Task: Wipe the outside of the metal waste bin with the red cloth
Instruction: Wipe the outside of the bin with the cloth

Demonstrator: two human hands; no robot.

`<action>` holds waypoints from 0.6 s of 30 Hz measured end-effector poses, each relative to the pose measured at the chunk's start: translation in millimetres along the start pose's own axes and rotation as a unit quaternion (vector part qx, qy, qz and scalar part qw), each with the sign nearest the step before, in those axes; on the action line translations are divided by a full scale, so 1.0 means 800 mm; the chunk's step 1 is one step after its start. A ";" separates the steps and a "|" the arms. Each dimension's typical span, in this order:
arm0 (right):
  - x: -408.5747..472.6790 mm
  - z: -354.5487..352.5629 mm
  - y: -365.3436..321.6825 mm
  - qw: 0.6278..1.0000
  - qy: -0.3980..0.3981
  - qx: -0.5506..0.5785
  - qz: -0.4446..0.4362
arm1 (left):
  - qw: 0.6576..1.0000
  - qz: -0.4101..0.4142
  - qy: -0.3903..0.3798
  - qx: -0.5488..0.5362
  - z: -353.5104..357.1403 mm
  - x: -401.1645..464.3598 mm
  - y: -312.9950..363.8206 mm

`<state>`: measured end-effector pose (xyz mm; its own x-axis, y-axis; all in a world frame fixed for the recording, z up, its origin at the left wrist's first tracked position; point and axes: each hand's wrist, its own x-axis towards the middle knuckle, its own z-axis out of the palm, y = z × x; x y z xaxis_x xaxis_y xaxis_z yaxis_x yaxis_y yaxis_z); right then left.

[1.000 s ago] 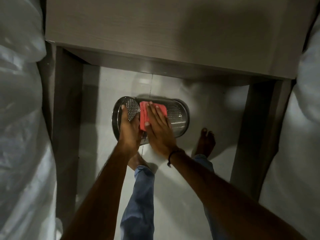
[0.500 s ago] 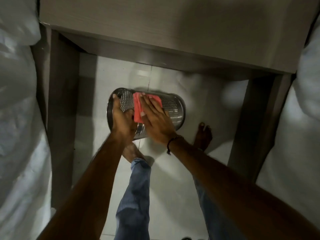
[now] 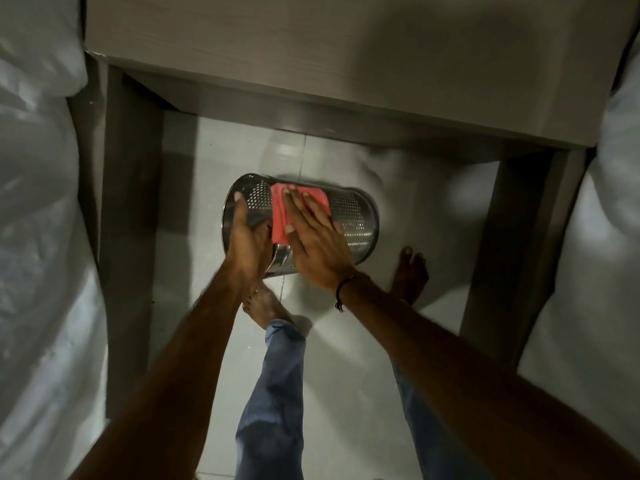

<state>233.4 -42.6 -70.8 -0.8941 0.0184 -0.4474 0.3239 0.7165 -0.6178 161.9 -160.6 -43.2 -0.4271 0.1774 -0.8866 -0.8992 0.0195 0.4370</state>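
Note:
The metal waste bin, shiny with perforated sides, lies on its side on the pale tiled floor, its open mouth facing left. My left hand grips the rim at that mouth. The red cloth is spread over the top of the bin's wall. My right hand lies flat on the cloth with fingers stretched out, pressing it against the metal. Much of the cloth is hidden under that hand.
A grey wooden table top overhangs the bin, with its legs at left and right. White bedding lies on the left and more on the right. My bare feet and blue jeans stand just before the bin.
The view shifted slightly between frames. My right hand and the red cloth have slid a little along the bin's wall; my left hand has kept its hold on the rim.

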 end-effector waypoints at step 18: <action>-0.031 0.029 -0.029 0.999 -0.044 -0.017 -0.021 | 0.998 -0.008 0.032 0.056 -0.004 0.011 0.036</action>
<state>255.0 -75.9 -60.6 -0.8759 -0.0727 -0.4770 0.2739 0.7389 -0.6156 132.2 -161.5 -39.0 -0.4203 0.1140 -0.9002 -0.8918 0.1316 0.4330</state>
